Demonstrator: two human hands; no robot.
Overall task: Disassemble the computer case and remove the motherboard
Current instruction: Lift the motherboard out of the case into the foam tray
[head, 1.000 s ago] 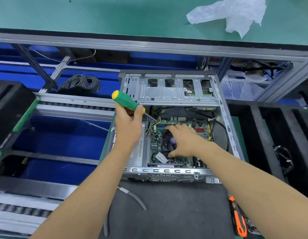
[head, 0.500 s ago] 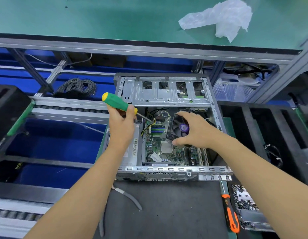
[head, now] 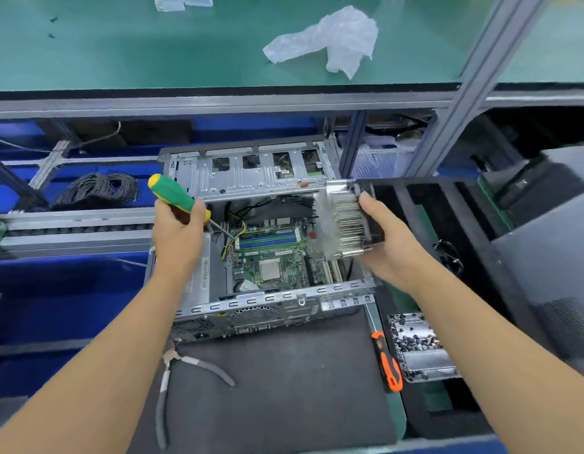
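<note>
An open metal computer case (head: 261, 303) lies on a dark mat. Inside it sits the green motherboard (head: 277, 257), its bare processor showing. My left hand (head: 177, 234) grips a green and yellow screwdriver (head: 176, 196) over the case's left side, tip pointing down into the case. My right hand (head: 387, 244) holds the CPU cooler (head: 343, 221), a finned heatsink with a black fan, tilted on its side above the case's right edge and clear of the board.
Pliers (head: 182, 381) lie on the mat (head: 284, 388) in front of the case. An orange-handled screwdriver (head: 387, 362) and a metal tray of screws (head: 421, 358) sit at the right. Black foam slots (head: 447, 204) stand further right, a cable coil (head: 100, 188) at left, a plastic bag (head: 329, 40) on the upper shelf.
My right hand has lifted the cooler off the board and carried it up and to the right, baring the processor. My left hand has kept its hold on the screwdriver.
</note>
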